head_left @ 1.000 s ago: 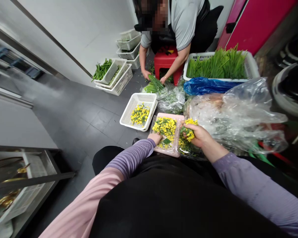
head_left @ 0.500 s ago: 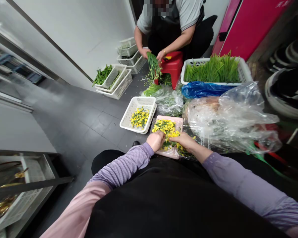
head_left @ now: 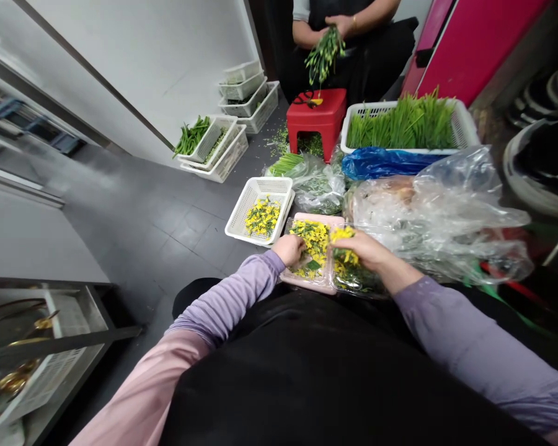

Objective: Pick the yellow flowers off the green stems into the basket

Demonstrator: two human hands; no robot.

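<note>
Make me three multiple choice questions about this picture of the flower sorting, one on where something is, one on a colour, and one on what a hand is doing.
1. Where is the white basket that holds loose yellow flowers?
A. On the red stool
B. On the floor, left of the pink tray
C. On the metal shelf

2. What colour is the stool in front of the other person?
A. Red
B. Blue
C. White

3. What is the right hand doing?
A. Resting flat on the floor
B. Holding scissors
C. Holding a bunch of yellow flowers

Answers:
1 B: the basket sits on the grey floor tiles beside the pink tray.
2 A: the stool is plainly red.
3 C: yellow flowers stick out from its closed grip, while the left hand rests in the tray's flowers.
</note>
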